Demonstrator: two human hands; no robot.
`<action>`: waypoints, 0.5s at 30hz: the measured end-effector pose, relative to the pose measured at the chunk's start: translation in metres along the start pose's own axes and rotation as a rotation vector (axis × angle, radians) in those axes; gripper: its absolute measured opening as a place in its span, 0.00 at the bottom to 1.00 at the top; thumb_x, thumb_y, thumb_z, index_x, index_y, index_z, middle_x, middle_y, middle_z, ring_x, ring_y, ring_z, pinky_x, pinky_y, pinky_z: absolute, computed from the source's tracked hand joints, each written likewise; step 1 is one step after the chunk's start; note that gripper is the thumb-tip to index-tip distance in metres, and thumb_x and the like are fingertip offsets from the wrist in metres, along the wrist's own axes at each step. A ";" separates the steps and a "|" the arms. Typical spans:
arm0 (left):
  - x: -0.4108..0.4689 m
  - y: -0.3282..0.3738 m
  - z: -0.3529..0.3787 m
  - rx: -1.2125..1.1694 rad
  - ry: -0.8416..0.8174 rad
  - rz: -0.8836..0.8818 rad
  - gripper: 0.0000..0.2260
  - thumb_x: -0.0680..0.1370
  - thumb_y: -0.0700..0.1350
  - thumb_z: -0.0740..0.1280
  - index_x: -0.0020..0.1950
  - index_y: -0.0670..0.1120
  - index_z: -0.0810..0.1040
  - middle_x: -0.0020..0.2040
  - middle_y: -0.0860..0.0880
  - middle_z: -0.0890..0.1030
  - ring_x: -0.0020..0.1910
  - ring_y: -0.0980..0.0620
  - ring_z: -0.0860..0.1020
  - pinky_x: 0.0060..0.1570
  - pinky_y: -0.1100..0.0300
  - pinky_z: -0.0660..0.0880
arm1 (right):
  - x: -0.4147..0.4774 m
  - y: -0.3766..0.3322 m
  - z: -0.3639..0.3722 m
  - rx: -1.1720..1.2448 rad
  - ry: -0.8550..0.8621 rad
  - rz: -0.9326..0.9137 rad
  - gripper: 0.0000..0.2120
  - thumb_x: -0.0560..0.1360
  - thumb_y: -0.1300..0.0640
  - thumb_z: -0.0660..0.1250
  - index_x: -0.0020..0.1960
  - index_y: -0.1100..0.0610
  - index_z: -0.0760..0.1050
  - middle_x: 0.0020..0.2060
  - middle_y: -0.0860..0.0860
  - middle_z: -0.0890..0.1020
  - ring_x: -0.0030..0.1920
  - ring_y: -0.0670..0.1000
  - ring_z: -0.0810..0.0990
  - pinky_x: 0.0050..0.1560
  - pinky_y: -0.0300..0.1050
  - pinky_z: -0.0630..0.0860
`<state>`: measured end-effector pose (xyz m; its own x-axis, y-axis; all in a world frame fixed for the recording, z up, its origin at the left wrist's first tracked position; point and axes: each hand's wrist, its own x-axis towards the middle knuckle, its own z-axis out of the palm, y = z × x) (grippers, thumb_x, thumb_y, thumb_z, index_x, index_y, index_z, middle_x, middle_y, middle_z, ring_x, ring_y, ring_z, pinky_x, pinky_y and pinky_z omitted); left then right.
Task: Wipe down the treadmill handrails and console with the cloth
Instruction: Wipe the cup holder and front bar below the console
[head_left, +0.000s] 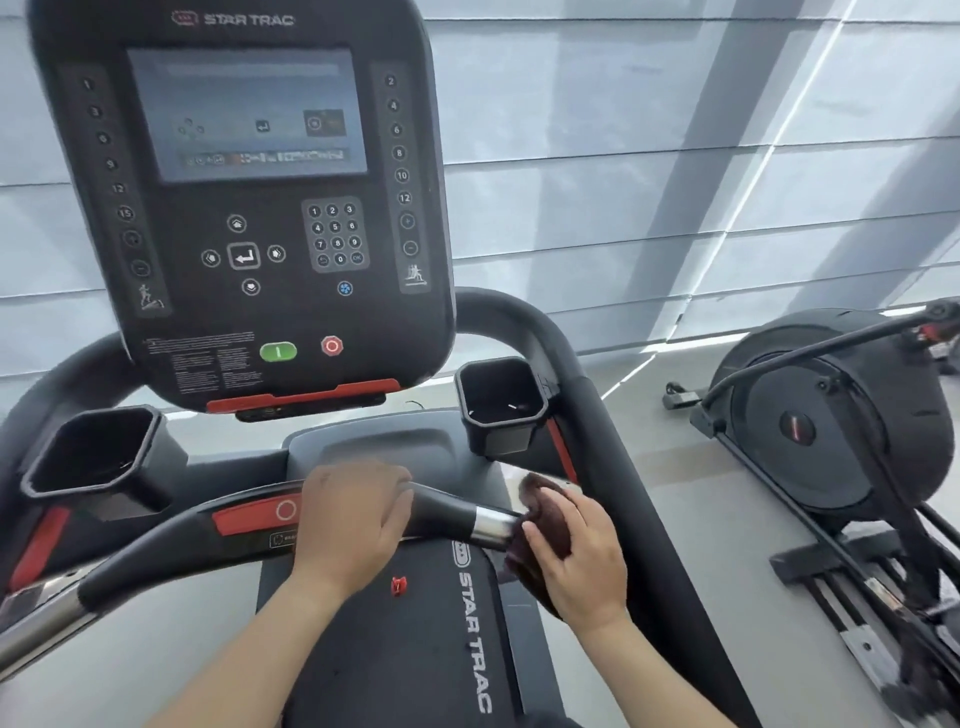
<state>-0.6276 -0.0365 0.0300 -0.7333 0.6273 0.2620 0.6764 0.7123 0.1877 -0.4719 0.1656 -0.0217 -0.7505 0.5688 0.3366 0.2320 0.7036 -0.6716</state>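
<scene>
The black treadmill console (244, 208) with screen and keypad rises ahead at the upper left. A curved front handrail (452, 512) crosses below it, black with a silver metal section. My left hand (350, 519) is wrapped over the middle of this bar, beside its red panel. My right hand (574, 551) holds a dark maroon cloth (545, 512) pressed around the bar's silver right end. The right side handrail (613, 467) runs down past my right hand. The left side handrail (41, 618) shows a silver section at the lower left.
Two black cup holders, one at the left (91, 452) and one at the right (501, 400), flank the console. A red safety clip (398, 585) lies on the motor cover (405, 649). An elliptical machine (831, 415) stands on the floor to the right. Window blinds fill the background.
</scene>
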 end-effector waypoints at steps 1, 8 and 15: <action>0.000 0.002 0.001 0.002 0.009 -0.008 0.13 0.75 0.54 0.54 0.48 0.55 0.77 0.44 0.58 0.79 0.45 0.53 0.77 0.51 0.55 0.61 | 0.003 -0.006 0.003 0.002 -0.006 -0.019 0.21 0.74 0.41 0.63 0.60 0.52 0.77 0.57 0.47 0.79 0.57 0.52 0.77 0.61 0.48 0.71; -0.001 -0.004 -0.006 -0.060 -0.042 -0.016 0.14 0.75 0.56 0.53 0.52 0.57 0.76 0.48 0.59 0.79 0.51 0.55 0.76 0.56 0.58 0.59 | 0.022 -0.077 0.029 0.008 -0.182 -0.248 0.24 0.72 0.37 0.64 0.62 0.51 0.75 0.59 0.50 0.78 0.59 0.54 0.75 0.60 0.50 0.72; -0.043 -0.065 -0.027 -0.030 -0.021 -0.249 0.21 0.75 0.57 0.50 0.65 0.58 0.70 0.61 0.56 0.74 0.64 0.54 0.69 0.67 0.45 0.57 | 0.017 -0.061 0.026 -0.001 -0.131 -0.200 0.26 0.71 0.36 0.63 0.62 0.51 0.76 0.59 0.49 0.78 0.58 0.53 0.75 0.61 0.45 0.70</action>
<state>-0.6382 -0.1184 0.0324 -0.8785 0.4406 0.1848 0.4765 0.8359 0.2723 -0.5149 0.1213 0.0072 -0.8553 0.3581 0.3746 0.0712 0.7972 -0.5995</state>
